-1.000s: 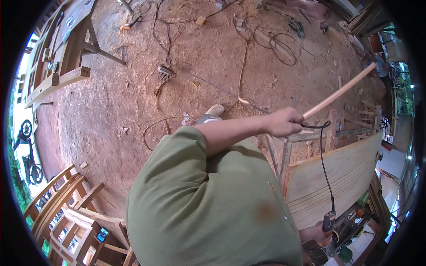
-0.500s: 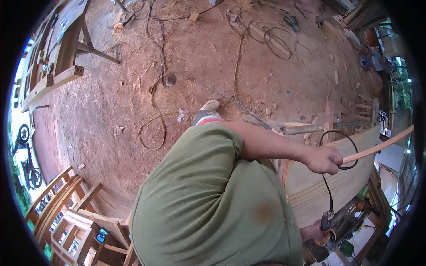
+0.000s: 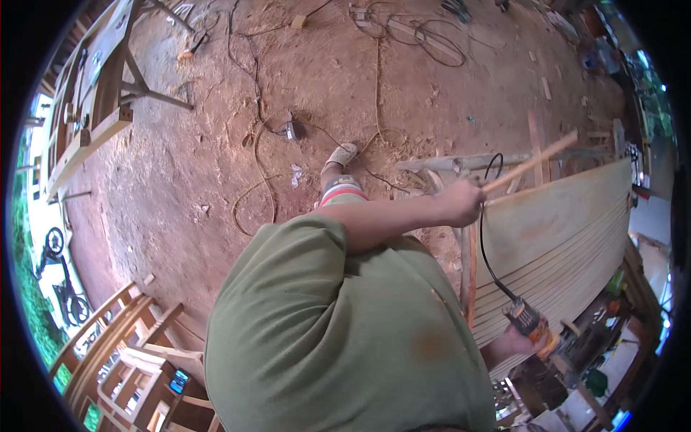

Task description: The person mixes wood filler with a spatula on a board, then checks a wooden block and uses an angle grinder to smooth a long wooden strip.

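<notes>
My left hand (image 3: 461, 203) is closed around one end of a narrow wooden strip (image 3: 534, 164). The strip's free end slants away to the upper right, above some pale boards. A black power cord (image 3: 484, 248) passes by the left fist; whether the fingers also grip it I cannot tell. Lower right, my right hand (image 3: 517, 341) is wrapped round a corded power tool (image 3: 525, 318) with a dark grey and orange body. Its working end is hard to make out against the clutter.
Layered pale boards (image 3: 558, 223) lie beside the hands, near a long pole (image 3: 461, 163). A wooden bench (image 3: 93, 137) stands far left, wooden chair frames (image 3: 129, 374) lower left. Cords (image 3: 377, 79) and shavings cover the dirt floor around my foot (image 3: 342, 153).
My left hand has drawn back leftward and up with the strip, whose free end now points up more. The power tool in my right hand has risen and tilted. The view has shifted slightly.
</notes>
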### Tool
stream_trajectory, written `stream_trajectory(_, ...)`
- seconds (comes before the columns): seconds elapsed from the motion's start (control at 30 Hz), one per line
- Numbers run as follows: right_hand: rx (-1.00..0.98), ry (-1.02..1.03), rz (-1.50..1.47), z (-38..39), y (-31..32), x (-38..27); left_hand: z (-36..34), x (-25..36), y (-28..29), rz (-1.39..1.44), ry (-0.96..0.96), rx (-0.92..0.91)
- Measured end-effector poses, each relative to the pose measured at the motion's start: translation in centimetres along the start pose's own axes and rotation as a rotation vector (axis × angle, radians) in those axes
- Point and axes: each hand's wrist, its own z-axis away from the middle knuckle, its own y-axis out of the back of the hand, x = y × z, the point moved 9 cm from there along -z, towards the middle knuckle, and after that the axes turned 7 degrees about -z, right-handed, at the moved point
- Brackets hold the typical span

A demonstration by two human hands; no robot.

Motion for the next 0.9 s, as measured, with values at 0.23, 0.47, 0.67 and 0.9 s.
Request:
stream_trajectory(0.23,-0.182,-0.32,-0.164,5.1,-6.5,10.3,2.4,7.6,0.4,0.373,-0.295,-0.007)
stream_trajectory(0.47,-0.047,-0.315,-0.375,6.8,-10.4,14.3,3.2,7.6,0.1,0.324,-0.121,-0.364)
stream_trajectory(0.67,0.033,-0.301,-0.357,8.6,-10.8,14.9,1.9,4.0,-3.8,0.452,0.205,-0.71)
stream_trajectory(0.9,0.272,-0.071,-0.415,10.8,-6.9,13.2,0.7,7.4,-5.5,0.531,0.128,-1.056)
